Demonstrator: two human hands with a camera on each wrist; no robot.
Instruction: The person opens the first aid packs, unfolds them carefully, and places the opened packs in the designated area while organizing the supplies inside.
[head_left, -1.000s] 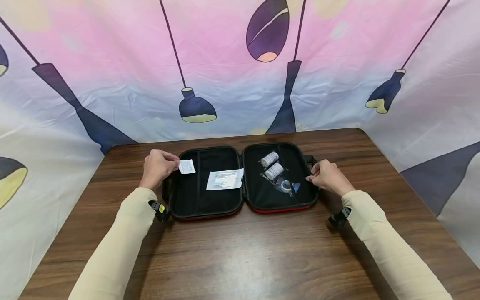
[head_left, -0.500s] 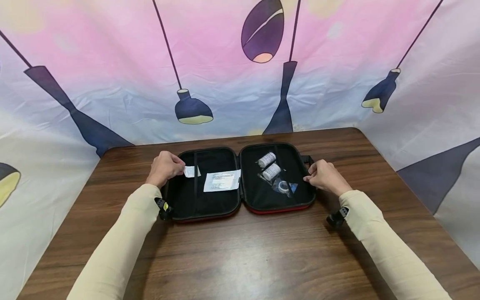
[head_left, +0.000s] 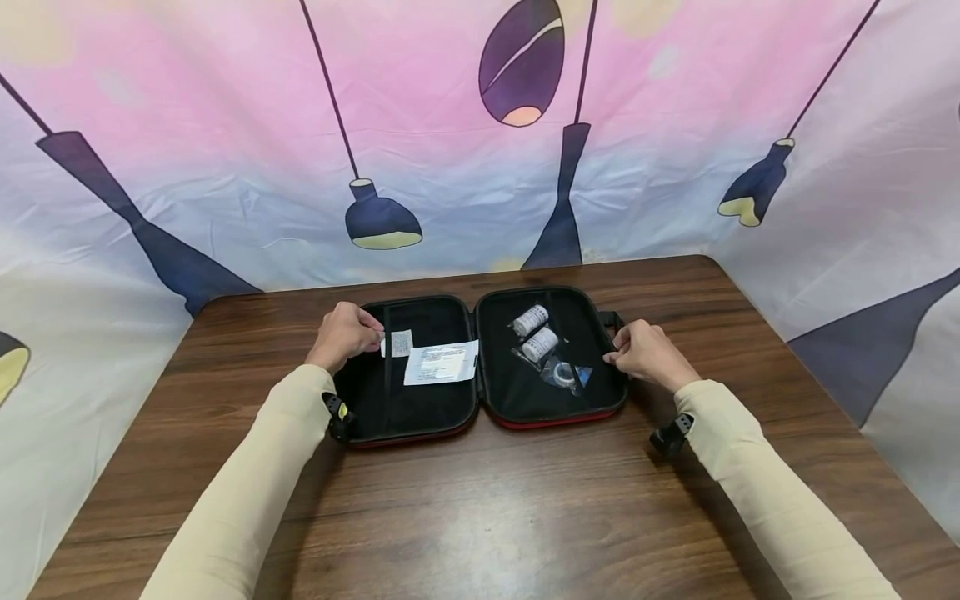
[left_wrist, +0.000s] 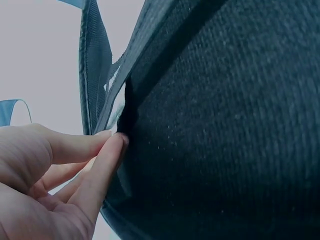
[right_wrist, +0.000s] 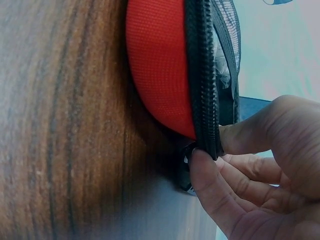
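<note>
A black-lined zip case (head_left: 450,417) with a red shell (right_wrist: 157,65) lies unfolded on the table. Over its left half, my left hand (head_left: 347,337) pinches a small white packet (head_left: 402,343) between thumb and fingertips. A dark elastic strap (head_left: 387,379) crosses the packet near the fingertips. In the left wrist view, only a sliver of the packet (left_wrist: 117,107) shows beside the strap. A larger white printed packet (head_left: 441,363) lies to the right of it. At the case's right edge, my right hand (head_left: 651,357) pinches the zippered rim (right_wrist: 205,100).
In the right half lie two white rolls (head_left: 530,320) in clear wrap and a small clear bag with a white ring (head_left: 564,374). A black handle (head_left: 611,319) sticks out by the right hand. The wooden table (head_left: 480,517) ends at a printed cloth backdrop (head_left: 465,150).
My left hand has moved right, bringing the small packet from the case's left side to under the strap, close to the larger packet. The right hand keeps its grip on the rim.
</note>
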